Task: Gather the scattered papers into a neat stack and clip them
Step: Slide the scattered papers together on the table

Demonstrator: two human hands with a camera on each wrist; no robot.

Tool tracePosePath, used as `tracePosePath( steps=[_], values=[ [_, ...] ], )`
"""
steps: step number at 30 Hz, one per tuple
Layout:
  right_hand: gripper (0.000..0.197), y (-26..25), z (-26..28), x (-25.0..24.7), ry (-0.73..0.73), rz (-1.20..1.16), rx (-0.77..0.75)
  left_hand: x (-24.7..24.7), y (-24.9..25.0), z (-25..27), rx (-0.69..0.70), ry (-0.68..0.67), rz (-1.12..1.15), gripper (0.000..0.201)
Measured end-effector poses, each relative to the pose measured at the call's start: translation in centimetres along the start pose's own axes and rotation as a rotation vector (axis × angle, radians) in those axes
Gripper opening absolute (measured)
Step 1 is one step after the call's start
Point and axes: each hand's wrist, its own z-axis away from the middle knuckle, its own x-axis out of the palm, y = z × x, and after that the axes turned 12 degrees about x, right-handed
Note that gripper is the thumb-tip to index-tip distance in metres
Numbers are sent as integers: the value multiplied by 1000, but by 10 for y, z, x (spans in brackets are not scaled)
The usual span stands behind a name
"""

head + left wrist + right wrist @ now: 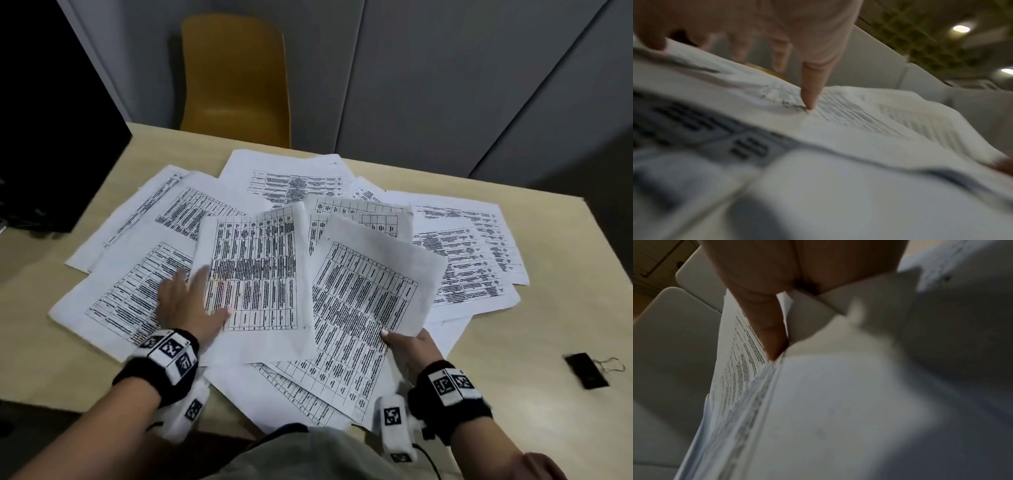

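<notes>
Several printed sheets of tables [294, 185] lie fanned out and overlapping on the beige table [513, 346]. My left hand [188, 301] lies flat with spread fingers on the sheets at the left, its thumb on the middle sheet [257, 260]. In the left wrist view one fingertip [809, 99] presses down on that paper [849, 123]. My right hand [409, 346] pinches the near right corner of a slightly raised sheet [363, 291], thumb on top. The right wrist view shows the thumb [768, 331] on a few sheets [838, 402] seen edge-on. A black binder clip [587, 371] lies at the right.
A yellow chair [236, 78] stands behind the table's far edge. A black monitor-like object [51, 120] sits at the far left. Grey partition panels [445, 85] close off the back. Bare tabletop shows around the clip [548, 274].
</notes>
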Motion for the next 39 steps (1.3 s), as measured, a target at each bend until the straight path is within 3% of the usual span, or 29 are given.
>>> tracePosePath(
  steps=[2, 7, 10, 14, 15, 17, 18, 21, 23, 26, 28, 31, 34, 39],
  values=[
    [37, -3, 8, 0, 30, 9, 8, -5, -3, -6, -142, 53, 65, 99],
    [38, -3, 6, -2, 13, 3, 18, -5, 7, -13, -146, 92, 393, 103],
    [19, -3, 7, -4, -43, -20, 37, -9, 20, -9, -217, 61, 647, 94],
    [22, -8, 18, 3, -96, -24, 6, -11, 26, -11, -175, 67, 783, 59],
    [33, -8, 20, 7, -114, -40, -15, -10, 27, -11, -156, 40, 852, 52],
    [57, -6, 20, 16, -156, -83, -51, -10, 32, -9, -126, -55, 971, 56],
    [57, -7, 24, 20, -185, -89, -59, -9, 32, -9, -107, -106, 987, 62],
    [32, -13, 33, 29, -252, -25, -130, -7, 30, -10, -70, -294, 882, 81],
    [28, -15, 33, 32, -189, 49, -147, -6, 26, -9, -66, -365, 858, 63],
    [24, -26, 23, 22, -50, 137, -196, 1, 17, -9, -101, -297, 859, 46],
    [32, -42, 16, 8, 195, 94, -229, 6, 11, -6, -136, -206, 880, 41],
    [64, -66, 4, -26, 640, 104, -29, 14, 2, -3, -175, -152, 896, 38],
    [91, -78, 0, -48, 728, 104, 150, 20, -6, 0, -196, -120, 890, 40],
    [93, -95, -10, -62, 716, 25, 169, 23, -5, 4, -192, -109, 898, 43]
  ],
)
